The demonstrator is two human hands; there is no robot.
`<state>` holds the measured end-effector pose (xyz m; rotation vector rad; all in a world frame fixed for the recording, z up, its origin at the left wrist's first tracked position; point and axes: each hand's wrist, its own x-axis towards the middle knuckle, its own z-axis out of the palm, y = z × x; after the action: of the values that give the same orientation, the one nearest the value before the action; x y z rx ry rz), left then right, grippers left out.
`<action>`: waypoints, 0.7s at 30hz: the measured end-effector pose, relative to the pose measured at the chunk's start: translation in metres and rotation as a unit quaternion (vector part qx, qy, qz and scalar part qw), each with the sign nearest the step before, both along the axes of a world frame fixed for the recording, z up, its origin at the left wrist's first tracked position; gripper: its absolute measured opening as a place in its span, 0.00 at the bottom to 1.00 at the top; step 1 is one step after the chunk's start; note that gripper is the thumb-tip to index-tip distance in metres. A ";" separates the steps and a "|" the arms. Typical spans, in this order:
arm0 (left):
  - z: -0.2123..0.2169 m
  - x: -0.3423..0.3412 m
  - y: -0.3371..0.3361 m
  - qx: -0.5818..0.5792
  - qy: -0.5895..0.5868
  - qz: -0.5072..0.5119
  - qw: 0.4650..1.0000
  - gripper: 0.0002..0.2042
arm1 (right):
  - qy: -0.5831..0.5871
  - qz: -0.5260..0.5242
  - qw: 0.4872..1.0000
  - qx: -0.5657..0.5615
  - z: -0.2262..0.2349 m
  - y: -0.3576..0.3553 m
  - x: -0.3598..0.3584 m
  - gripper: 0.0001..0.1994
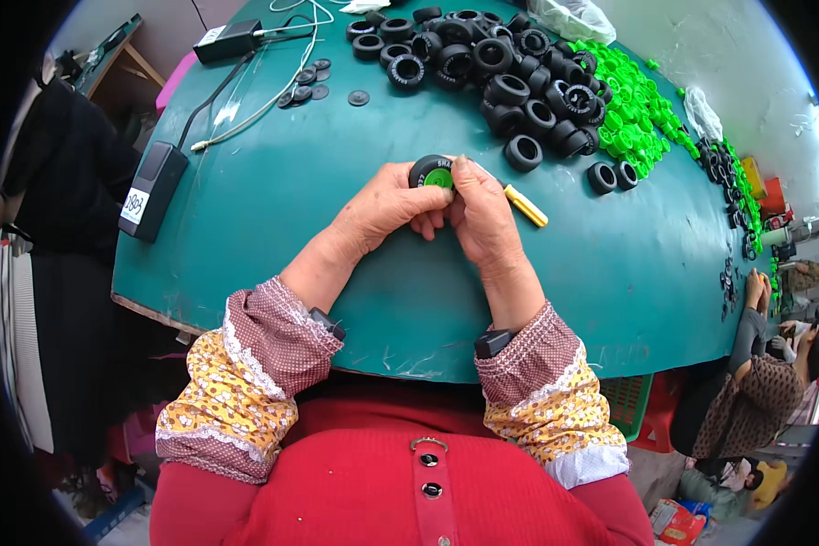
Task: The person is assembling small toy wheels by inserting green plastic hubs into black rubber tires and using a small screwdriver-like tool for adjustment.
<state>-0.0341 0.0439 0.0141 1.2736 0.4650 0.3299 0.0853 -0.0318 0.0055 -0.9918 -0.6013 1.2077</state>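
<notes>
Both hands meet over the middle of the green table, holding a small black toy tyre (419,170) with a bright green hub (439,178) set inside it. My left hand (378,207) grips it from the left, thumb laid across the hub's lower part. On the other side, my right hand (485,218) pinches the tyre's right edge between thumb and fingers. A screwdriver with a yellow handle (526,207) is just right of my right hand; its shaft runs up behind that hand, and I cannot tell whether they touch.
A heap of black tyres (493,56) lies at the far middle, beside a pile of green hubs (628,105). Several dark discs (358,97) lie left of them. Black power adapters (154,191) and a white cable edge the left side. Another person (773,373) sits at the right.
</notes>
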 end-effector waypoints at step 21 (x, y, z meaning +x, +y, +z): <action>0.011 -0.007 0.008 -0.134 -0.022 0.005 0.991 0.12 | -0.173 0.018 0.983 0.061 0.014 -0.006 0.004 0.28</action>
<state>-0.0406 0.0518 0.0255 1.0002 0.4609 0.2925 0.0892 -0.0381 0.0196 -1.0981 -0.9586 1.0224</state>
